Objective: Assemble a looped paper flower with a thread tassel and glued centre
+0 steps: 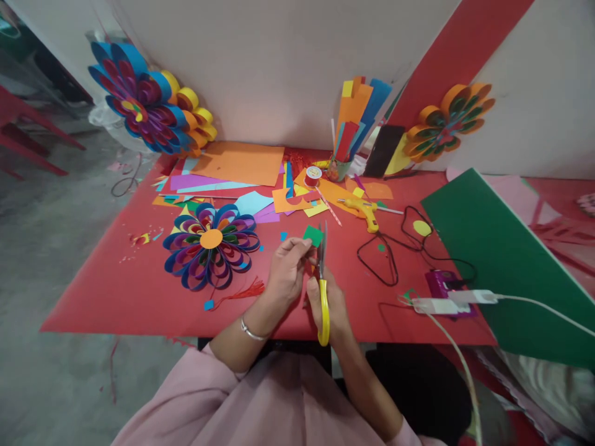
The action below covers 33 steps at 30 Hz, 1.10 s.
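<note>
Red tabletop [116, 297] fills mid-frame; near its front edge the right hand [338, 310] grips yellow-handled scissors [323, 291], blades beside a green paper square [313, 235] pinched by the left hand [284, 275]. Beyond lie a paper flower [211, 248] and a glue gun [365, 212].

White wall [279, 62], grey floor [46, 248], red table [116, 291]

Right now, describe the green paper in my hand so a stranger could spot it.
On the red table, look just right of the flat blue-and-purple paper flower to the left hand. The small green paper square is pinched in its fingertips beside the yellow-handled scissors held by the right hand. Unlike the scattered scraps, it alone is in a hand.
</note>
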Tool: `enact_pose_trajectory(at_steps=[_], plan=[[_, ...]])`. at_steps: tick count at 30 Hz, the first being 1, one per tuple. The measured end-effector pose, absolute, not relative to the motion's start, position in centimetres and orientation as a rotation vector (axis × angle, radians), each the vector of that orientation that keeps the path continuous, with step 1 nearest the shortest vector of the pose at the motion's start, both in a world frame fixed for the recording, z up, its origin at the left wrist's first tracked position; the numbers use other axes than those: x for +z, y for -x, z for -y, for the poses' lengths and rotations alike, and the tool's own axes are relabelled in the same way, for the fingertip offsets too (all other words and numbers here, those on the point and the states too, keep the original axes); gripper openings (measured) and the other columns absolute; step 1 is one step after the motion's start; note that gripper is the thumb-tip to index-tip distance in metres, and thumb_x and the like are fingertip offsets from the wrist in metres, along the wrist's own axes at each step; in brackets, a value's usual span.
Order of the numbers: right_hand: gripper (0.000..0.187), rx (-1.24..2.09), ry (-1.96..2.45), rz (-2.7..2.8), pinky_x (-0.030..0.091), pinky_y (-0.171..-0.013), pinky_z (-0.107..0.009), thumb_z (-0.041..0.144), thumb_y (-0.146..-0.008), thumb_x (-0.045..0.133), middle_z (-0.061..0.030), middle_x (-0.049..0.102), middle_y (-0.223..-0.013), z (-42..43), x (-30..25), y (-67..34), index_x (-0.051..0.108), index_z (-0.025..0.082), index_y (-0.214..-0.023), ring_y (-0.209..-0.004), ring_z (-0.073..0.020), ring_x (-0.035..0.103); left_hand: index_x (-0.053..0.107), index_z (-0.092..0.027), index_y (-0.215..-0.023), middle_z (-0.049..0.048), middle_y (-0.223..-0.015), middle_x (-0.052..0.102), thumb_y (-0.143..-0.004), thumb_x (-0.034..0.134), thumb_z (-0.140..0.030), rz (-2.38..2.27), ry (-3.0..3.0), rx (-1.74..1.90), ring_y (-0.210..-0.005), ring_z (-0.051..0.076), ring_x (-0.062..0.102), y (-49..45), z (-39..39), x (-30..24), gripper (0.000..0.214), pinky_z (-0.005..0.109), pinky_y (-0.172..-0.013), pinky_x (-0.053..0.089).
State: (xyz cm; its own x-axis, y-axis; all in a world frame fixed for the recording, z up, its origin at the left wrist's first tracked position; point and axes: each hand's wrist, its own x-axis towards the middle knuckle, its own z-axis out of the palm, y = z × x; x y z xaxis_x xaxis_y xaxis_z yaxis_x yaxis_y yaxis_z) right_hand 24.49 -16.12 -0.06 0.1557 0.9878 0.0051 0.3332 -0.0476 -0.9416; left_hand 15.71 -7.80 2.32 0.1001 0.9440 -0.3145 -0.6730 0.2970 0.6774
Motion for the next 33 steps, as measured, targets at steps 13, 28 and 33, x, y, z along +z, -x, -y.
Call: enact_pose_trajectory(at_steps=[13, 28, 33], plan=[[0.054, 0.808, 1.527, 1.34, 0.058, -0.064, -0.03, 0.058, -0.099, 0.052, -0.0063, 0.071, -0.083, 15.2, 0.2, -23.7, 0.065, 0.014, -0.127, -0.071, -0.0204, 0.068, 0.061, -0.017, -0.062, -0.0034, -0.059, 0.062, -0.058, 0.093, -0.031, -0.845, -0.335, 1.258, -0.057, 0.007, 0.056, -15.9, 8.3, 3.4, 0.036, 0.02, -0.059, 0.045], [0.05, 0.842, 1.511, 1.293, 0.057, -0.066, -0.03, 0.058, -0.098, 0.052, -0.0092, 0.074, -0.095, 15.2, 0.2, -23.4, 0.065, 0.016, -0.123, -0.074, -0.0197, 0.068, 0.059, -0.018, -0.065, -0.003, -0.062, 0.061, -0.063, 0.092, -0.033, -0.872, -0.342, 1.242, -0.06, 0.008, 0.056, -15.8, 8.5, 3.0, 0.037, 0.021, -0.061, 0.045], [0.046, 0.837, 1.548, 1.298, 0.051, -0.056, -0.026, 0.057, -0.099, 0.052, -0.0044, 0.07, -0.081, 15.3, 0.3, -23.4, 0.064, 0.016, -0.116, -0.063, -0.0166, 0.062, 0.058, -0.018, -0.065, -0.0029, -0.062, 0.062, -0.062, 0.093, -0.033, -0.854, -0.329, 1.247, -0.06, 0.008, 0.056, -15.9, 8.8, 3.1, 0.038, 0.021, -0.062, 0.045]])
